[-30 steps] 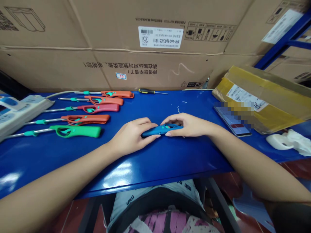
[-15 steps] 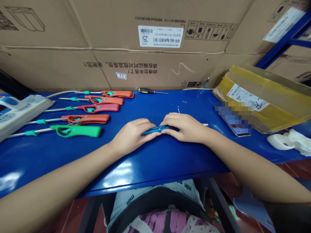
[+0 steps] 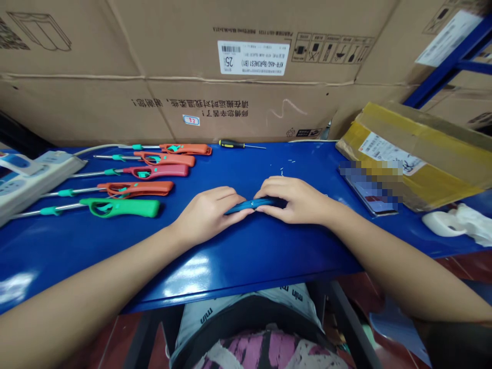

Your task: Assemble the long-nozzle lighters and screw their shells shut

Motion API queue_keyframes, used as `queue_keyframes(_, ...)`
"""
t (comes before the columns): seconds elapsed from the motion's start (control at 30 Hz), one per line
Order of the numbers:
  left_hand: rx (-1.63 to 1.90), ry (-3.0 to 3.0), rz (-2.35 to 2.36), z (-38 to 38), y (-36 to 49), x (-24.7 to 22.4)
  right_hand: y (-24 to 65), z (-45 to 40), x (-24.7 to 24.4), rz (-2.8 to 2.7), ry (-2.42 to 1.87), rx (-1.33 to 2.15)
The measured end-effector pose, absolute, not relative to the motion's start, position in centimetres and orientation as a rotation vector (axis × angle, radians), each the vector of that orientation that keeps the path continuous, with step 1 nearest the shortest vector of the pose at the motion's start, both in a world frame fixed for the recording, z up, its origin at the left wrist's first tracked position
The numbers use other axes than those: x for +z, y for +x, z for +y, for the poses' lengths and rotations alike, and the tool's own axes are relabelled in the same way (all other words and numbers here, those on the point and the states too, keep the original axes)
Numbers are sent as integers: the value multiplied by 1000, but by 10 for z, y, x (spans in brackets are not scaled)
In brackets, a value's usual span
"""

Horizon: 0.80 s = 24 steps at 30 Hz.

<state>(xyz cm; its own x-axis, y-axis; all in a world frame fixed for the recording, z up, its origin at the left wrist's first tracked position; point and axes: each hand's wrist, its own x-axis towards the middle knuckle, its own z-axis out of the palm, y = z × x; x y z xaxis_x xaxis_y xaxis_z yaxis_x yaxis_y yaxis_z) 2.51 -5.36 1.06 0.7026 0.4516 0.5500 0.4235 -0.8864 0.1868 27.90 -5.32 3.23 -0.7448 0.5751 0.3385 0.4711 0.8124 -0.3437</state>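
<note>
A slim blue object [image 3: 246, 205], probably a lighter body, lies between my two hands above the blue table. My left hand [image 3: 209, 212] pinches its left end, fingers behind and thumb in front. Closed round its right part is my right hand [image 3: 294, 201], which hides much of that end. The fingertips of both hands nearly meet at its middle. To the left lie several lighters with metal tubes, among them a green one [image 3: 123, 207], an orange one [image 3: 142, 188] and a red one [image 3: 165, 170].
A screwdriver [image 3: 232, 144] lies by the cardboard carton [image 3: 172, 56] at the back. At the left is a white power strip [image 3: 42, 174]. A phone [image 3: 369, 192], a taped box [image 3: 434, 154] and a white item [image 3: 444, 224] are on the right.
The thin metal end that showed to the right of my right hand is now almost wholly hidden. Both hands keep their hold on the blue object, with only a slight shift.
</note>
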Motion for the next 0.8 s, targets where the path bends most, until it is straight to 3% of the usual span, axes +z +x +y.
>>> queue_keyframes(0.23, 1079, 2894, 703, -48, 17, 19, 294, -45, 43, -2559, -806, 256)
queue_keyframes(0.8, 967, 2855, 682, -49, 16, 19, 295, -43, 42, -2601, -862, 372)
